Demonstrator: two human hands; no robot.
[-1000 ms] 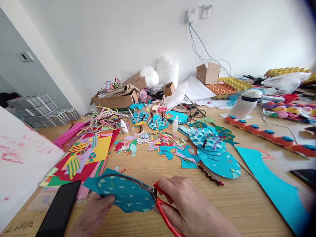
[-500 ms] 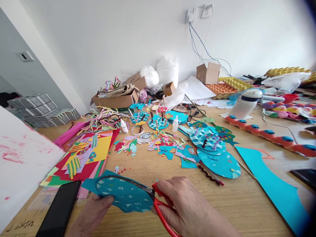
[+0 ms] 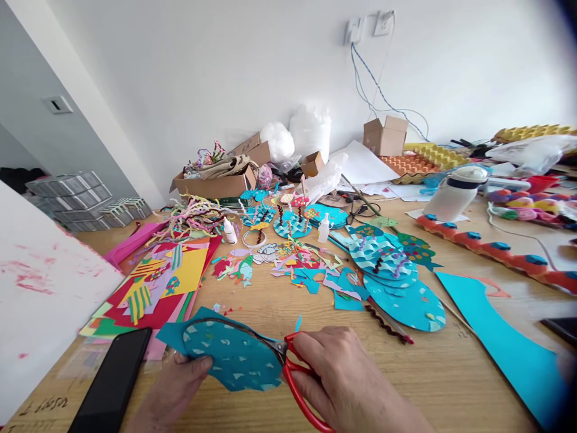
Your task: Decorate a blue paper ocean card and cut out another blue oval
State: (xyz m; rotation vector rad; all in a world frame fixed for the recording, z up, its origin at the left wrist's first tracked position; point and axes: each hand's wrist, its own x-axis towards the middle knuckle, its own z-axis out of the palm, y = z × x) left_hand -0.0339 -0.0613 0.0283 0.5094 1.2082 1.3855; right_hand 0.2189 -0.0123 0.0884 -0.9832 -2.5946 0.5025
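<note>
Blue paper with small pale patches and a dark curved outline is held up over the front of the table. My left hand pinches its lower left edge, thumb on top. My right hand is closed round the red handles of the scissors. Their blades reach left along the paper's upper edge, close to the dark outline. A small sliver of blue paper shows just above the scissors.
A black phone lies at the left by stacked coloured paper. Farther back are paper scraps, glue bottles and blue ovals. A white bottle and large blue cutout are at the right.
The whole view has shifted slightly, so most things appear a little farther right. The small blue sliver above the scissors stands out more. Both hands keep their hold.
</note>
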